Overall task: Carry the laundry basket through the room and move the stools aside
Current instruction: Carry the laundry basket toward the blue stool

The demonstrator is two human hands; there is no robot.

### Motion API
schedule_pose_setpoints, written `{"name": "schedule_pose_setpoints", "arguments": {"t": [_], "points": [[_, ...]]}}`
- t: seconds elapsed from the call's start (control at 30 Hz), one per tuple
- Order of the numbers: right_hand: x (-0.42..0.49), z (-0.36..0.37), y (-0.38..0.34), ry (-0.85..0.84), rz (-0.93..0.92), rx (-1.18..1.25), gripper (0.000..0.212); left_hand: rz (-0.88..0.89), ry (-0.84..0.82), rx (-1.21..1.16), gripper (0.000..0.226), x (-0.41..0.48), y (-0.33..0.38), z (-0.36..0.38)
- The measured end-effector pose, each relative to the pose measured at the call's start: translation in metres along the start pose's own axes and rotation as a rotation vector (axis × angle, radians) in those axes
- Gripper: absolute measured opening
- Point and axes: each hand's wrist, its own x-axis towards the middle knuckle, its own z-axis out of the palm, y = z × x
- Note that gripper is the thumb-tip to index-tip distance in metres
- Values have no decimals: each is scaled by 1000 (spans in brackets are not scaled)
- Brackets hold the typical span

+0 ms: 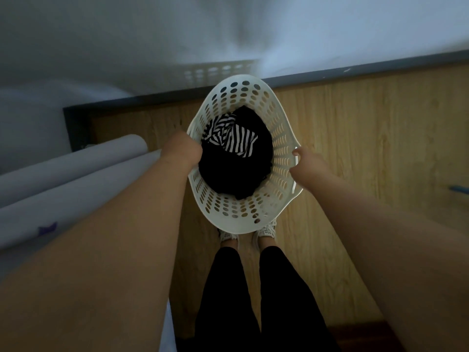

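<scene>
A white perforated laundry basket (pixel 238 214) hangs in front of me above the wooden floor, close to the wall. Inside it lie dark clothes (pixel 236 174) and a black-and-white striped garment (pixel 236 139). My left hand (pixel 185 151) grips the basket's left rim, fingers hidden inside. My right hand (pixel 305 162) grips the right rim. No stool is in view.
A white wall (pixel 228 29) with a dark baseboard (pixel 355 68) runs just beyond the basket. Two pale rolled tubes (pixel 76 168) lie at my left. My legs and white shoes (pixel 265 233) stand below the basket. A blue object (pixel 459 189) shows at the right edge.
</scene>
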Motion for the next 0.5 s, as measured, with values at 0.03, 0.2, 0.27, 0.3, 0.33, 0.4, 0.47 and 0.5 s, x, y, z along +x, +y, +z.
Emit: {"name": "schedule_pose_setpoints", "arguments": {"t": [0.03, 0.2, 0.27, 0.3, 0.33, 0.4, 0.47, 0.5], "points": [[-6, -6, 1, 12, 6, 12, 57, 12, -8, 26, 26, -8, 3, -3], [-49, -30, 10, 62, 4, 79, 64, 77, -24, 136, 23, -57, 17, -13], [-71, -41, 17, 91, -6, 81, 68, 95, -26, 164, 18, -79, 23, -17], [-85, -48, 22, 108, -8, 86, 69, 119, -19, 185, 15, -93, 26, -21], [-99, -57, 27, 118, -2, 100, 71, 146, -12, 203, 12, -108, 29, -24], [-125, -71, 39, 145, 16, 133, 73, 208, 11, 254, 8, -136, 36, -30], [-148, -84, 51, 177, 24, 181, 72, 273, 39, 332, 9, -160, 45, -35], [-157, -90, 57, 194, 24, 204, 70, 302, 47, 368, 9, -169, 50, -37]]}}
